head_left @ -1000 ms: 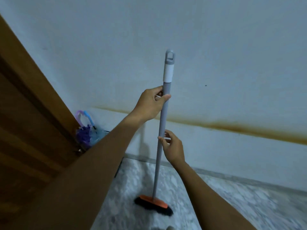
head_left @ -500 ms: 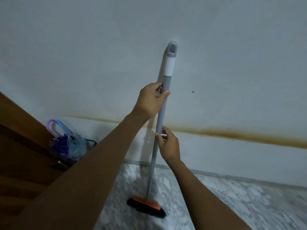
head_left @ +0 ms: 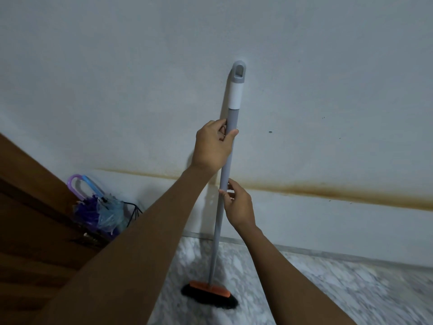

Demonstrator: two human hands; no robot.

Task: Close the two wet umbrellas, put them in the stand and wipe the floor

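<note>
a grey-handled broom (head_left: pixel 214 254) is held nearly upright in front of a pale wall (head_left: pixel 117 90), its long axis tilted slightly, top to the right. its hanging loop points up, close to the wall; contact cannot be told. its orange head (head_left: pixel 208 289), with black bristles, is set down on the marbled floor (head_left: pixel 328 289). the upper handle is gripped by the left hand (head_left: pixel 213 146), thumb and fingers wrapped round it. lower down, the handle is held loosely by the right hand (head_left: pixel 239 207), its curled fingers and thumb closed around it. to the left, a folded purple umbrella (head_left: pixel 87 207) and a blue umbrella (head_left: pixel 110 212) are stood handles-up in a black wire stand (head_left: pixel 134 208) beside a wooden door (head_left: pixel 30 219).
</note>
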